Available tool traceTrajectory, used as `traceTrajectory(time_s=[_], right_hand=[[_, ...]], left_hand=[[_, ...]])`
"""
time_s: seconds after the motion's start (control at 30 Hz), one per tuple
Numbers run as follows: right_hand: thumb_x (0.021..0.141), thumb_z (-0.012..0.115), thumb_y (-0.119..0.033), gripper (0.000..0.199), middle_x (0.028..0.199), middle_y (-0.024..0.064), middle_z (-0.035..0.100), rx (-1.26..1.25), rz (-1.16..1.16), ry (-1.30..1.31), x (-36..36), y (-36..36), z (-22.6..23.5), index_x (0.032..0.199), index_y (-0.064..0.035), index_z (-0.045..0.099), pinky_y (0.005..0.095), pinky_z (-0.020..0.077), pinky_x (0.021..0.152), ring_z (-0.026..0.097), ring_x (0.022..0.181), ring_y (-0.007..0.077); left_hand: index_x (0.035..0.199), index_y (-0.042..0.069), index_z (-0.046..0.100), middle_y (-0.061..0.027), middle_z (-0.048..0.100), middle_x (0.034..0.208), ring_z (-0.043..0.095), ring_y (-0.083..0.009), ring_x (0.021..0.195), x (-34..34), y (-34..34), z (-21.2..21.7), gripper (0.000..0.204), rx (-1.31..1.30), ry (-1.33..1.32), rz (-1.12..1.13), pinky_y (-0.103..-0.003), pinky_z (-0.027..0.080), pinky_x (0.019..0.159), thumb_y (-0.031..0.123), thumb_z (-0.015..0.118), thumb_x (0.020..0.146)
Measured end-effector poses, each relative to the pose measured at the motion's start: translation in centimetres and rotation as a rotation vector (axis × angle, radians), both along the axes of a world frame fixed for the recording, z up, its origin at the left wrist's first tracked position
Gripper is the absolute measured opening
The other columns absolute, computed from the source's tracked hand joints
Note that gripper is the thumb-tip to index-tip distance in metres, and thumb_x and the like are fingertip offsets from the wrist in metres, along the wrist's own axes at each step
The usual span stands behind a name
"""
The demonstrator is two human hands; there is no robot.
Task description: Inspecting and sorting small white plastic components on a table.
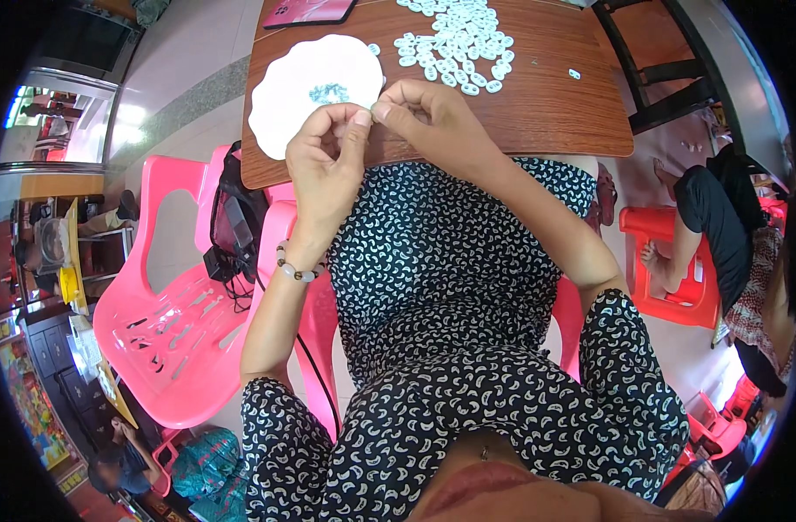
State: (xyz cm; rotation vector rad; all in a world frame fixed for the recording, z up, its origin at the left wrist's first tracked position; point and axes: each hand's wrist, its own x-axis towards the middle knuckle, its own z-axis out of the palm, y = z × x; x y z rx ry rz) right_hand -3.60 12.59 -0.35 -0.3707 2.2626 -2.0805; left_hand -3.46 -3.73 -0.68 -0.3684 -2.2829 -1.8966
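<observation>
My left hand [330, 155] and my right hand [441, 129] meet at the fingertips above the near edge of the brown wooden table [537, 122]. Thumb and forefinger are pinched on each, and whatever lies between them is too small to make out. Just beyond my left hand rests a white plate [285, 74] with a wavy rim. A little heap of tiny grey-green pieces [328, 93] sits on it. Past my right hand spreads a pile of small white oval pieces [463, 43] with dark marks or holes. One similar piece [574, 74] lies apart on the right.
A pink flat item [309, 12] lies at the table's far left. To my left stand a pink plastic chair [172, 348] and a black bag [241, 209] with cables. At right, another person sits by a red stool [641, 222]; a dark wooden chair [667, 70] is beyond.
</observation>
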Motion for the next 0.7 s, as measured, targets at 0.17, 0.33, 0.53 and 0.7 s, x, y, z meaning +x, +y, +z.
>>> traceTrajectory(time_s=[0.17,0.33,0.53,0.7], right_hand=[[0.094,0.054,-0.027,0.025,0.071,-0.0048,0.055,-0.028,0.038,-0.099,0.7,1.0,1.4,0.096,-0.0035,0.065,0.0192,0.0392,0.056,0.048,0.063,0.0020],[0.092,0.058,-0.030,0.032,0.076,-0.0044,0.059,-0.102,0.044,-0.134,1.6,2.8,1.4,0.110,-0.0039,0.064,0.0175,0.0432,0.058,0.051,0.063,0.0031],[0.086,0.068,-0.029,0.030,0.080,-0.0027,0.063,-0.189,-0.033,-0.261,2.6,4.6,1.8,0.102,-0.0033,0.066,0.0162,0.0442,0.059,0.052,0.064,0.0035],[0.085,0.069,-0.030,0.028,0.077,-0.0028,0.063,-0.180,-0.038,-0.256,3.5,6.5,1.6,0.097,-0.0044,0.067,0.0156,0.0423,0.059,0.053,0.064,0.0031]], left_hand=[[0.093,0.000,0.064,0.0000,0.063,0.077,0.050,-0.0018,0.063,0.3,-0.1,1.1,0.014,0.171,-0.191,-0.066,-0.015,0.039,0.057,0.013,0.063,0.090],[0.095,0.001,0.065,-0.0030,0.067,0.083,0.054,-0.0037,0.065,0.6,0.3,1.3,0.017,0.255,-0.359,-0.118,-0.017,0.042,0.057,0.018,0.062,0.091],[0.096,0.000,0.064,-0.0039,0.067,0.084,0.055,-0.0042,0.066,1.6,2.2,1.7,0.018,0.343,-0.522,-0.205,-0.017,0.042,0.058,0.017,0.062,0.090],[0.097,0.001,0.064,-0.0044,0.067,0.085,0.056,-0.0042,0.068,1.8,3.6,1.5,0.018,0.346,-0.530,-0.252,-0.017,0.042,0.059,0.017,0.062,0.090]])
